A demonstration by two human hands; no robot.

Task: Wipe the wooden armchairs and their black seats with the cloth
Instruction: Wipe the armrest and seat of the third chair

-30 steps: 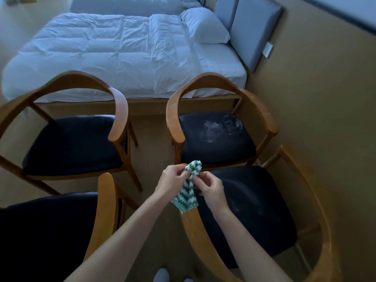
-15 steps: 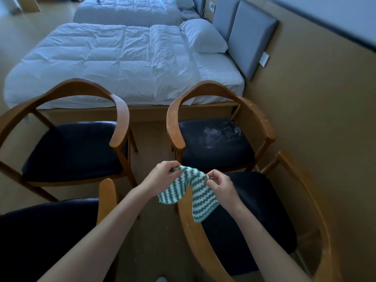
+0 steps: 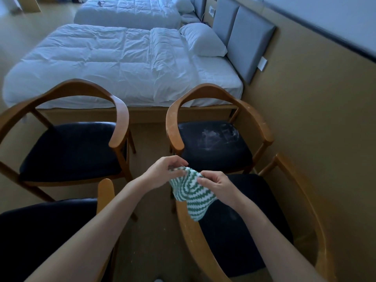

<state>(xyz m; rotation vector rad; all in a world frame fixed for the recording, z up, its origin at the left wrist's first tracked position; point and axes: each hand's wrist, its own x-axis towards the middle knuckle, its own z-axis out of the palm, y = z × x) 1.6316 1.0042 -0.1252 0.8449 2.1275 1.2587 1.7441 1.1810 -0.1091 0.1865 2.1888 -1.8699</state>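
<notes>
Green-striped cloth (image 3: 191, 195) bunched, four armchairs (image 3: 219, 127)

Some things are hidden or cut off here.

The cloth (image 3: 191, 192) covers the front tip of the near right chair's arm (image 3: 195, 231) — and its own top edge is tucked inside the fingers of both hands. At 8 o'clock the near left chair (image 3: 104, 192) runs off the picture, so only one arm and some black seat show. At 12 o'clock the far bed (image 3: 130, 11) is cut off, and a small dark thing (image 3: 99, 3) on it is too tiny to tell.
</notes>
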